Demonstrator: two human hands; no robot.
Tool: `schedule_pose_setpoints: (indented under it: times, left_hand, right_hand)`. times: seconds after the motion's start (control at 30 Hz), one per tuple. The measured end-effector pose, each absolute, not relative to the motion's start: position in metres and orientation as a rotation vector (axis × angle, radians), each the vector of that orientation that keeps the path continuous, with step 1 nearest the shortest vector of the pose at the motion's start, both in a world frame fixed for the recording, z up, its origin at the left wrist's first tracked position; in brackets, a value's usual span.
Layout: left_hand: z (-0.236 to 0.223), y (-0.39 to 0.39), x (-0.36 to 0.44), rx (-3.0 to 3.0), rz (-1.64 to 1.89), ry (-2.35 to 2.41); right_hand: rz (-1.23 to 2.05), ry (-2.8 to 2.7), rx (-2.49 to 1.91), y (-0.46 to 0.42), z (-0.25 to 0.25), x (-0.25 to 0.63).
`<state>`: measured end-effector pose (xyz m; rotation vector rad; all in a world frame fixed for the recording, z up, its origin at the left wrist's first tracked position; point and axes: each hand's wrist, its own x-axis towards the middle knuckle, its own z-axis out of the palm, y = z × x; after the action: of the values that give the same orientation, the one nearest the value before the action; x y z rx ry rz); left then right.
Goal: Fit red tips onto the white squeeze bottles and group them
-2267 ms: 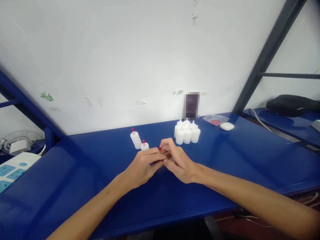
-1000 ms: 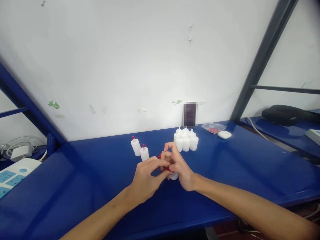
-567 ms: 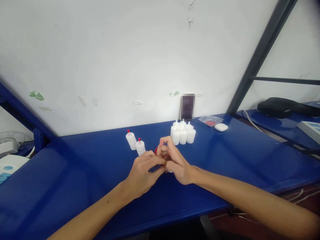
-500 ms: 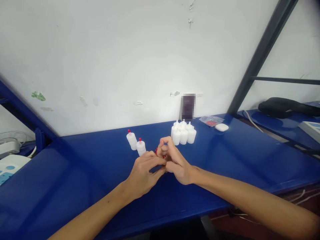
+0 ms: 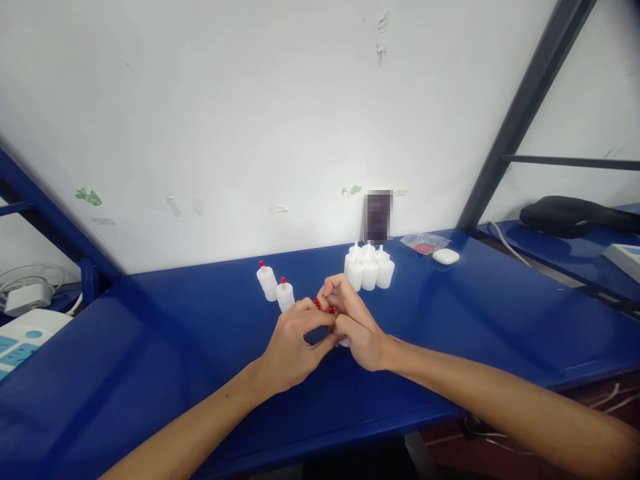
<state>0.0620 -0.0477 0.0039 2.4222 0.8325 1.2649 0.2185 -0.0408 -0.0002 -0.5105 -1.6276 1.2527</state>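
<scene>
My left hand (image 5: 296, 339) is closed in a pinch, its thumb and fingertips meeting the fingers of my right hand. What it pinches is hidden. My right hand (image 5: 361, 332) is curled round a white plastic bottle (image 5: 345, 342), of which only a sliver shows below the fingers. Small red caps (image 5: 325, 307) lie just behind the hands, partly covered by them. Beyond my left hand, white dropper bottles with red caps (image 5: 285, 295) stand upright on the blue table (image 5: 190, 347). Past my right hand, several uncapped white bottles (image 5: 369, 272) with pointed nozzles stand in a tight cluster.
A blurred dark rectangular object (image 5: 379, 217) leans on the wall. To its right are a clear plastic bag (image 5: 425, 243) with red pieces and a white rounded case (image 5: 446, 256). A power strip (image 5: 30, 343) sits at the left; metal posts frame both sides.
The hands stay together with only slight finger movement. More of the red caps and a sliver of white bottle under my right hand now show. The whole view has shifted slightly.
</scene>
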Motion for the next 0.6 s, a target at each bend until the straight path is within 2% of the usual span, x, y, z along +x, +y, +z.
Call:
schedule_pose_setpoints:
  times: [0.2, 0.4, 0.5, 0.6]
  left_hand:
    - [0.004, -0.048, 0.062, 2.344, 1.348, 0.836]
    - [0.031, -0.02, 0.02, 2.222, 1.703, 1.17]
    - [0.036, -0.006, 0.002, 2.233, 1.647, 1.38]
    - [0.03, 0.0, -0.002, 2.339, 1.52, 1.415]
  right_hand:
    - [1.182, -1.638, -0.5, -0.039, 0.001, 0.219]
    - [0.416, -1.755, -0.846, -0.009, 0.036, 0.261]
    - [0.217, -1.723, -1.083, 0.005, 0.051, 0.293]
    - [0.103, -1.726, -1.131, 0.015, 0.047, 0.323]
